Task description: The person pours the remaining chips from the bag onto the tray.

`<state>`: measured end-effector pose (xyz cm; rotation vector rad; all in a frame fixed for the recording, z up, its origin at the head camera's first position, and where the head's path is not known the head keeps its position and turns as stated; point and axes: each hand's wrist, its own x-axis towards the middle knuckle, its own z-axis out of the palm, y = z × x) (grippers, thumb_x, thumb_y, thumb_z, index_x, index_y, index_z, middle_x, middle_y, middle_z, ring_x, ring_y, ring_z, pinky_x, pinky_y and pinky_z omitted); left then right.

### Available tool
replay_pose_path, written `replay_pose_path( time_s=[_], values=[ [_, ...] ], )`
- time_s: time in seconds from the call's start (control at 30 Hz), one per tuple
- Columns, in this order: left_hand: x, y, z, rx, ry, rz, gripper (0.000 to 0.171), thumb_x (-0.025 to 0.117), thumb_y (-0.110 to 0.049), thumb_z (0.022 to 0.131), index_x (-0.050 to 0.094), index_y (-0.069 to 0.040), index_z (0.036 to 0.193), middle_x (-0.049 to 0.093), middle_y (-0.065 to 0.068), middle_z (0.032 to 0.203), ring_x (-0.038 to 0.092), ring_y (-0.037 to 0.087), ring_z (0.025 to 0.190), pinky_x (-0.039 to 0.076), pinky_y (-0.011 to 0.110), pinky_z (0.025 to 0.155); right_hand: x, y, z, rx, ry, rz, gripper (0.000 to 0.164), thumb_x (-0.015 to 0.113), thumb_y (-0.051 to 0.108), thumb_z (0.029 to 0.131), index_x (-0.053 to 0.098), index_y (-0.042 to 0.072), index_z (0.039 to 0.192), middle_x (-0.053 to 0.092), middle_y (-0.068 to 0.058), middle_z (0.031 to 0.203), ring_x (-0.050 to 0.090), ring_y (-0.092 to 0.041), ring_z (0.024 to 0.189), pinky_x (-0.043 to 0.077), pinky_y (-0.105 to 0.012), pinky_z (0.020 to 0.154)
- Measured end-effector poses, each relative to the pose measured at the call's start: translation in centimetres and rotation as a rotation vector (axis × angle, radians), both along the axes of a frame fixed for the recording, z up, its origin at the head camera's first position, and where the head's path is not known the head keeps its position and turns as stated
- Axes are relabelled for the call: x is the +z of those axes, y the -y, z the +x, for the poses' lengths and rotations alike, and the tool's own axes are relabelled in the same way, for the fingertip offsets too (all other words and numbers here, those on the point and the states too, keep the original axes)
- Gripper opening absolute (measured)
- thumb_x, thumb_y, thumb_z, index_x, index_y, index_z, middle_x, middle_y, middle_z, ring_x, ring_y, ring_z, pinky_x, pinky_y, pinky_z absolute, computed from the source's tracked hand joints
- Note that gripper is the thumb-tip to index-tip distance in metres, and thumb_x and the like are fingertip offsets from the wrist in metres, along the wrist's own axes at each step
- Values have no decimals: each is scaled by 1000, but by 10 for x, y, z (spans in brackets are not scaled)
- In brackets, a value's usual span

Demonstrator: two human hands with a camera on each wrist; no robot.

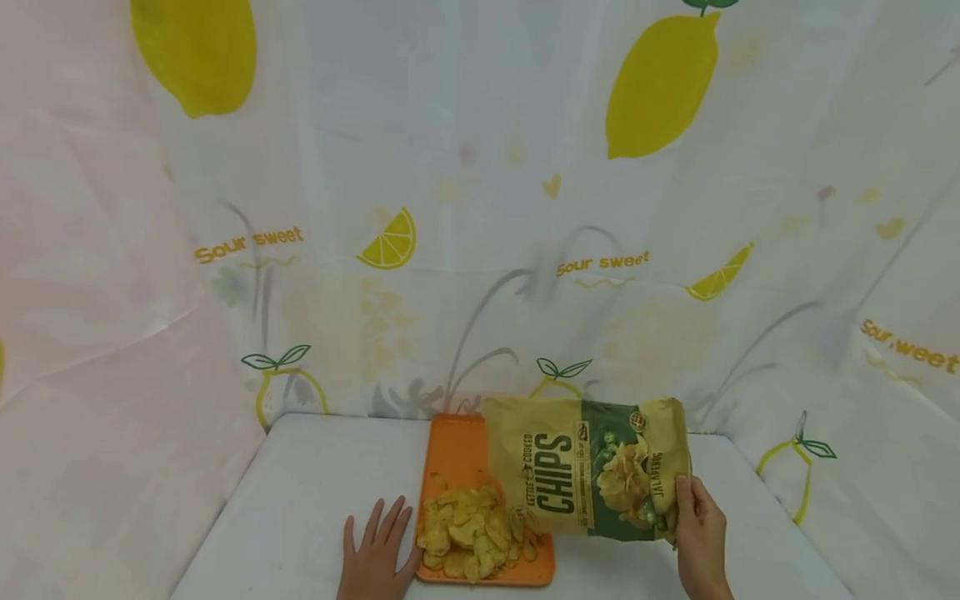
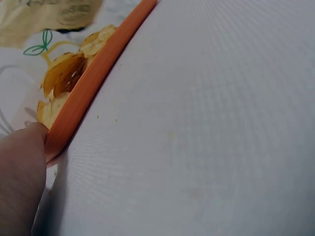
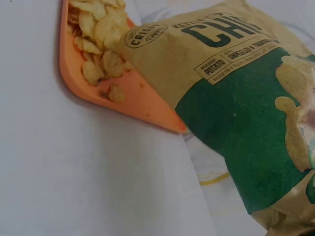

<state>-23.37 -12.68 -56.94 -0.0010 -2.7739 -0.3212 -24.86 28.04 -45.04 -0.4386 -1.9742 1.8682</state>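
My right hand [image 1: 701,533] grips the closed-looking right end of a tan and green chip bag [image 1: 555,475], which lies sideways in the air with its other end over the orange tray [image 1: 457,437]. A heap of potato chips [image 1: 467,533] covers the near part of the tray. The left hand [image 1: 377,554] rests spread at the tray's left edge, fingers straight, its thumb touching the rim. In the left wrist view that thumb [image 2: 29,142] meets the tray corner. The right wrist view shows the bag [image 3: 211,113] beside the chips, but hides the gripping fingers.
A white table [image 1: 315,467] carries the tray. Around it hangs a pale curtain [image 1: 480,183] printed with lemons and "Sour sweet" lettering. A few tiny crumbs [image 2: 116,120] lie on the table close to the tray.
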Motion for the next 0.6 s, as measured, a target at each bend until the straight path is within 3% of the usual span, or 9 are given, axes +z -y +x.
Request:
replay_pose_path(
  time_s=[0.13, 0.3, 0.37, 0.47, 0.6],
  values=[
    [1, 0, 0, 9, 2, -14, 59, 52, -55, 79, 46, -27, 130, 42, -7, 141, 33, 25, 133, 8, 60, 109, 9, 4, 1, 20, -16, -105, 55, 35, 53, 87, 43, 20, 130, 52, 19, 102, 54, 12, 86, 50, -9, 66],
    [2, 0, 1, 11, -6, -25, 60, 52, -56, 78, 46, -27, 130, 42, -6, 141, 34, 25, 133, 9, 60, 109, 11, 6, 2, 8, 32, 47, 52, 34, 54, 88, 47, 17, 122, 53, 18, 89, 53, 8, 76, 49, -13, 61],
    [3, 0, 1, 6, 0, -16, 59, 52, -56, 79, 47, -26, 130, 42, -6, 141, 34, 26, 133, 9, 60, 109, 9, 6, 3, 6, 35, 40, 54, 33, 54, 89, 46, 17, 125, 52, 19, 92, 53, 10, 78, 48, -11, 63],
    [2, 0, 0, 1, 2, -7, 58, 51, -56, 79, 47, -27, 130, 42, -6, 141, 33, 26, 133, 8, 60, 109, 7, 5, 3, -9, 11, -66, 58, 32, 55, 87, 40, 20, 133, 51, 20, 103, 53, 14, 85, 49, -7, 66],
    [-1, 0, 0, 1, -27, -26, 60, 53, -57, 78, 48, -27, 129, 45, -6, 139, 36, 25, 132, 11, 60, 108, -1, 5, 3, -19, 40, -42, 55, 33, 56, 87, 46, 17, 124, 54, 19, 93, 54, 10, 79, 50, -12, 63]
  ],
)
